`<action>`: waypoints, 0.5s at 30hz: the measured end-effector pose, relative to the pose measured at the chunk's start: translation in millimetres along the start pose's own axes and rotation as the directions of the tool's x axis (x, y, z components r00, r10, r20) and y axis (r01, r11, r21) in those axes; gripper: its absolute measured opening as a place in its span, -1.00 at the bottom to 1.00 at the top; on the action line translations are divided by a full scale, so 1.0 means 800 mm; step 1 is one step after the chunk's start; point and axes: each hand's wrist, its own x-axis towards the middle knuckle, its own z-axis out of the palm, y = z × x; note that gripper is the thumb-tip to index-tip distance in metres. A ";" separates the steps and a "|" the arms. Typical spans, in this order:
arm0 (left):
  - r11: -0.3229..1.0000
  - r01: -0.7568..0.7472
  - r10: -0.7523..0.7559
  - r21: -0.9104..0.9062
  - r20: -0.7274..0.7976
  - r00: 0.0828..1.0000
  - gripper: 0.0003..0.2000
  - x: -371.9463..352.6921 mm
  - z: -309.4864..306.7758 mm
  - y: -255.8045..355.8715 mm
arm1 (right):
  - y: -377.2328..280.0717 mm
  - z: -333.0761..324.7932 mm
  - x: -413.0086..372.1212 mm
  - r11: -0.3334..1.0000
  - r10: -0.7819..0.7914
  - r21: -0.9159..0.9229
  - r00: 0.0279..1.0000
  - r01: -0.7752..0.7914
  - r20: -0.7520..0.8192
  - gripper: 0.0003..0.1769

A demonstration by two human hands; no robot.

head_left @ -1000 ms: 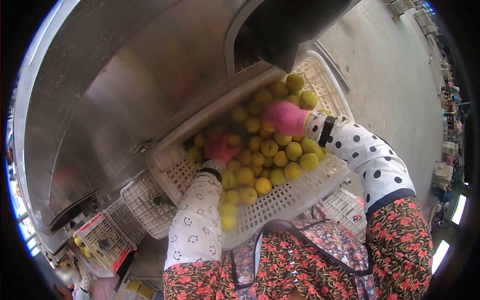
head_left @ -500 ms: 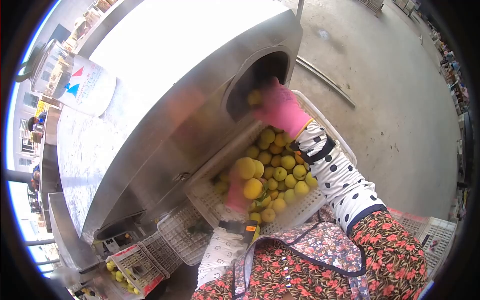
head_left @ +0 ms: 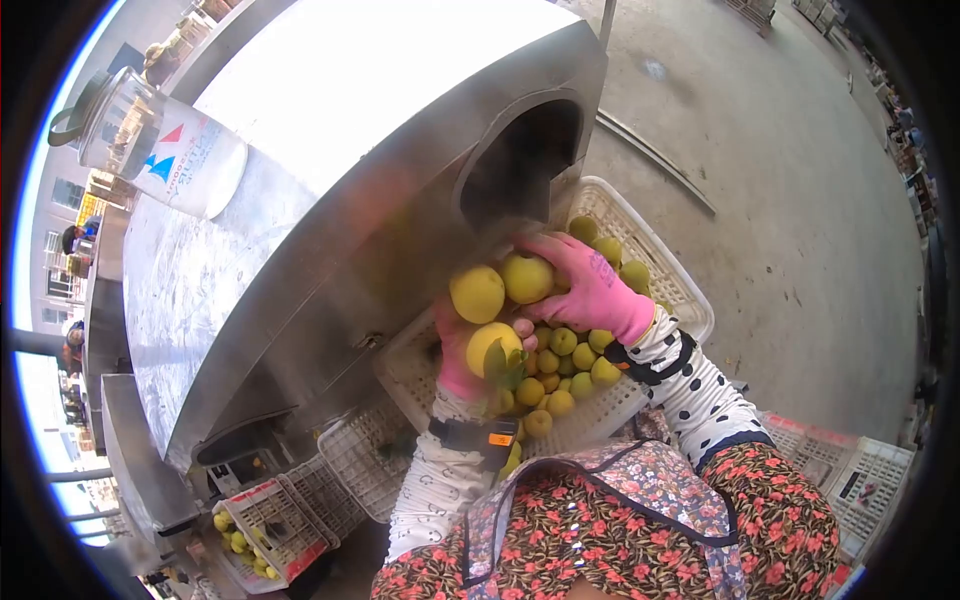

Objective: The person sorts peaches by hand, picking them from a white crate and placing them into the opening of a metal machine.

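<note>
Over the white plastic crate (head_left: 688, 290), both pink-gloved hands are close together. My left hand (head_left: 456, 350) is closed around yellow peaches: one large peach (head_left: 477, 293) at the top and another (head_left: 488, 347) below it, with a green leaf (head_left: 497, 362) in front. Its fingertips show just right of the lower fruit. My right hand (head_left: 600, 292) grips a peach (head_left: 527, 278) from above and the right, right beside the left hand's fruit. Beneath them, many smaller yellow-green peaches (head_left: 560, 402) fill part of the crate.
A steel machine with a dark oval opening (head_left: 525, 160) stands behind the crate. A clear lidded jug (head_left: 175, 150) sits on its top. More crates lie at lower left, one crate (head_left: 285, 540) with fruit, and another crate (head_left: 870, 480) at right. A metal strip (head_left: 655, 160) lies on the floor.
My right hand has come back from the machine's opening, down and toward the left hand, with a peach in it. My left hand has risen slightly with its peaches.
</note>
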 end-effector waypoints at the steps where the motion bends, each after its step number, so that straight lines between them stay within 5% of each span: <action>1: 0.999 -0.033 0.033 -0.001 0.009 0.999 -0.22 -0.002 0.003 -0.001 | -0.004 -0.005 0.000 0.982 -0.106 -0.158 0.993 0.099 -0.042 -0.11; 4: 0.997 -0.075 0.073 0.014 0.116 0.991 -0.28 0.000 0.006 -0.005 | -0.032 0.000 -0.013 0.896 0.188 0.417 0.981 -0.152 -0.048 -0.15; 9: 0.975 -0.189 0.196 0.120 -0.049 0.979 -0.35 0.018 0.018 -0.002 | -0.025 -0.011 0.010 0.984 0.163 -0.028 0.955 -0.175 -0.248 -0.18; 11: 0.966 -0.217 0.236 0.143 -0.140 0.962 -0.37 0.017 0.015 -0.004 | 0.004 -0.018 0.043 0.936 0.149 -0.273 0.951 -0.224 -0.270 -0.16; 15: 0.967 -0.179 0.221 0.182 -0.248 0.943 -0.39 0.017 -0.015 -0.009 | 0.075 0.006 0.124 0.832 0.157 -0.482 0.949 -0.276 -0.273 -0.16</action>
